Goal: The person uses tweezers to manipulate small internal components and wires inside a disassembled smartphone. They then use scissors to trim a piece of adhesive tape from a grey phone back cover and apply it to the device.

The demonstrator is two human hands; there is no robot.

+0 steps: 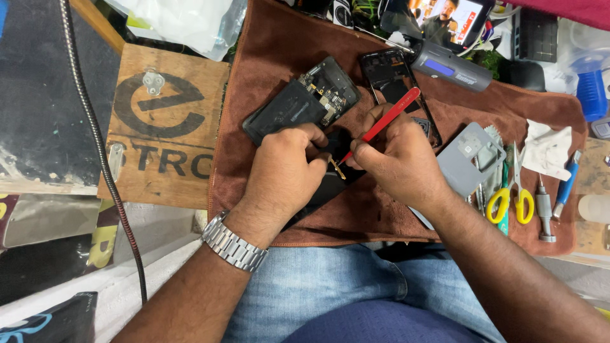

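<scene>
Gripping a pair of red tweezers [381,125], the right hand [397,166] is closed around the shaft, with the tip angled down and to the left toward a small gold-coloured part [337,168] seen between the two hands. Whether the tip actually pinches that part cannot be told. The left hand [286,171] is curled, its fingers pressed onto a dark phone body [321,190] that lies partly hidden beneath both hands; a metal wristwatch [234,241] is worn on that wrist. The hands are held close together, nearly touching at the fingertips.

Just beyond the left hand an opened phone [302,101] with its circuit board exposed is laid on a brown cloth [267,38]. Beyond the right hand an empty black phone frame [397,86] is seen, partly covered by the tweezers and knuckles, and further out a grey electric screwdriver [448,67]. To the right of the right hand a grey back cover [467,159] is set, then yellow-handled scissors [511,194], a small metal driver [544,213], a blue-handled tool [565,184] and a crumpled white tissue [546,149]. Well to the left of the left hand a wooden board [165,127] is placed, and a black cable [101,159] is run past it
</scene>
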